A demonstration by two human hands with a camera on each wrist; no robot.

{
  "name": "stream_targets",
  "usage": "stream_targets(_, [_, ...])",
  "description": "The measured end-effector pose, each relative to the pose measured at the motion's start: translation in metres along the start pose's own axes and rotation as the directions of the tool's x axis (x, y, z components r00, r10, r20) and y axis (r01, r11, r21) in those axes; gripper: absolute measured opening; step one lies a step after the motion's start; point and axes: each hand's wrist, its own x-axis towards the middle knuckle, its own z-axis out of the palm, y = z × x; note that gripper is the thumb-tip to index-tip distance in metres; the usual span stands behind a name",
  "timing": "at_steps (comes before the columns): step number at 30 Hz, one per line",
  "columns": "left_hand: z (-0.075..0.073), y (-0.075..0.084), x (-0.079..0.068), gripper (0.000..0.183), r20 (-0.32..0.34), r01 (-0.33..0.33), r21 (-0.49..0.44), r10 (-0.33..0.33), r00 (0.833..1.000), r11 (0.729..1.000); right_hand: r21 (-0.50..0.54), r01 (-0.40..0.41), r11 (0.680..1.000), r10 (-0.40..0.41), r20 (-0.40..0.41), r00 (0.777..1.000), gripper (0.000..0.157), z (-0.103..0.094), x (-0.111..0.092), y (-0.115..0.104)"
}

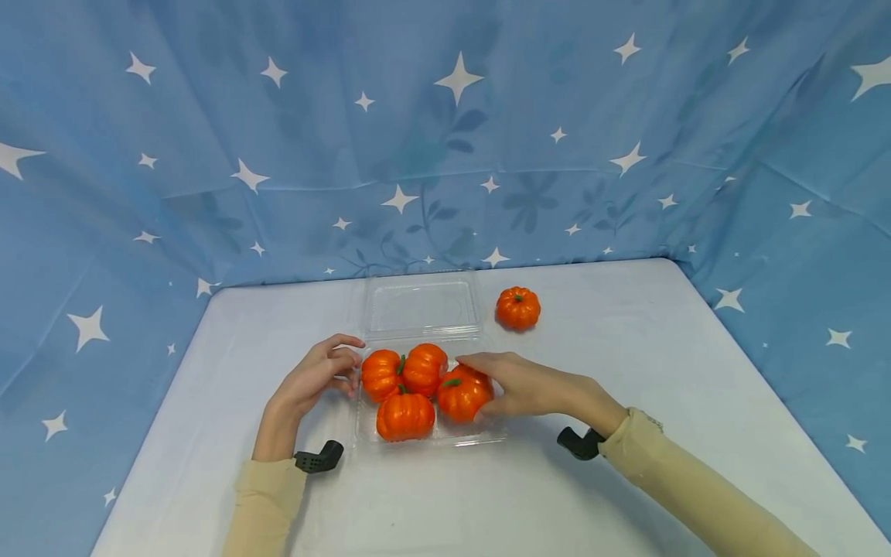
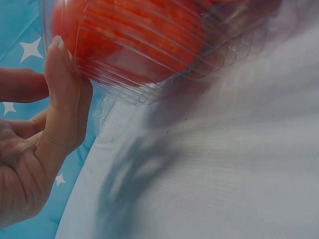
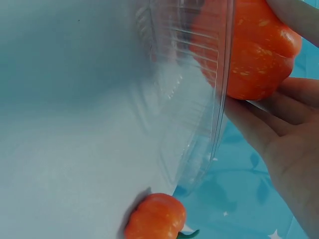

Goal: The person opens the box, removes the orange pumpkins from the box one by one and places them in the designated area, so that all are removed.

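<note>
We've got the right hand (image 1: 524, 384), grip curled round the rightmost pumpkin (image 1: 459, 398) in the clear box (image 1: 480, 442), the lone pumpkin (image 1: 518, 309) lying beyond it on the table (image 1: 626, 340), farther from the loose-fingered left hand (image 1: 316, 377), which seems to touch the box's left side.

Starry blue curtain (image 1: 529, 155), white table (image 1: 647, 340)

No text, label, brand, number or sign can be read in the head view or either wrist view. Surfaces inspected: orange pumpkins (image 1: 405, 418), clear plastic container (image 1: 421, 305), white tabletop (image 1: 626, 348), black device at the left wrist (image 1: 320, 458), black device at the right wrist (image 1: 579, 444). The blue curtain (image 1: 313, 147) carries printed white stars and leaf sprigs, a pattern without legible characters.
</note>
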Motion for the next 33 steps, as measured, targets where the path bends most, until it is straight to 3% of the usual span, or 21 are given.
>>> stream_targets(8, [-0.003,0.000,-0.002,0.041,0.000,0.012,-0.010,-0.012,1.000,1.000,-0.021,0.086,0.996,-0.088,-0.115,0.989,0.069,-0.004,-0.006,0.009])
stream_targets(13, [-0.004,0.001,-0.003,0.041,0.000,0.012,-0.011,-0.012,1.000,1.000,-0.013,0.087,0.996,-0.088,-0.210,0.974,0.070,-0.008,-0.008,0.018])
stream_targets(23, [-0.004,0.001,-0.003,0.041,0.001,0.007,-0.004,-0.007,1.000,1.000,0.009,0.048,0.999,-0.041,-0.401,0.915,0.076,-0.017,-0.016,0.035])
stream_targets(33, [-0.003,0.001,-0.003,0.040,0.001,0.007,-0.005,-0.007,1.000,1.000,0.014,0.029,0.999,-0.018,-0.511,0.859,0.075,-0.023,-0.026,0.057])
